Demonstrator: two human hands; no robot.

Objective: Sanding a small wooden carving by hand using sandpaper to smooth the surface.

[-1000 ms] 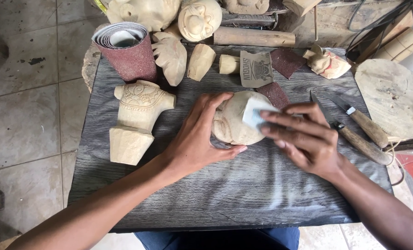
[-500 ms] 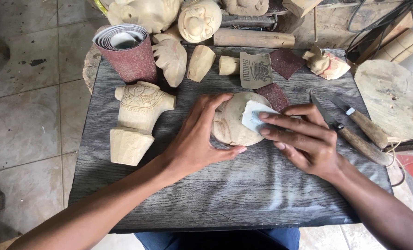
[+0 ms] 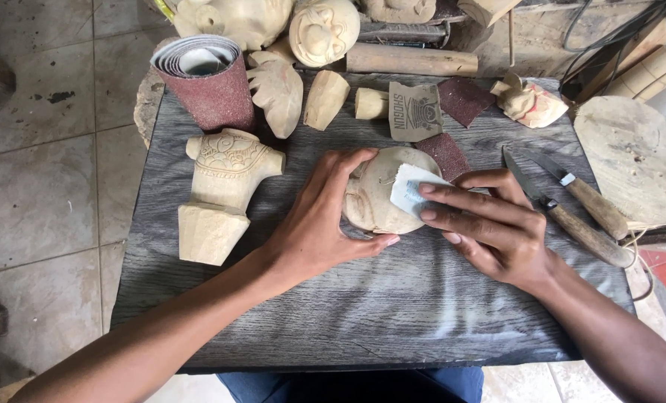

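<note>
Worktop: one grey wood-grain table [image 3: 393, 313] carries the carvings and tools, seen from above.
Far-left corner: one roll of red-brown sandpaper [image 3: 206, 78] stands on end at the table's far edge.
Left side: one pale carved wooden torso [image 3: 225, 190] lies near the left edge, its blocky base toward the near edge.
Far edge: two unfinished carved heads, one at [image 3: 232, 19] and one at [image 3: 324, 30], sit beyond the table's far edge; three small carved pieces lie just inside it, namely a leaf-shaped piece [image 3: 277, 89], a wedge-shaped piece [image 3: 325, 97] and a short block [image 3: 370, 103].
Left hand: the left hand [image 3: 322, 224] is closed around the left side of one round wooden carving [image 3: 385, 190], thumb under its near rim, fingers over the top.
Centre: that round carving rests on the table's middle.
Right hand: the right hand [image 3: 490, 220] presses one small pale scrap of sandpaper [image 3: 411, 186] flat against the carving with extended fingers, pinning it rather than clenching.
Sheets: three loose sandpaper pieces, one grey sheet [image 3: 415, 112] and two red-brown, at [image 3: 464, 98] and [image 3: 445, 153].
Right side: two wooden-handled knives, one at [image 3: 564, 216] and one at [image 3: 583, 195], lie side by side toward the right edge.
Far-right corner: one small painted carving [image 3: 531, 103].
</note>
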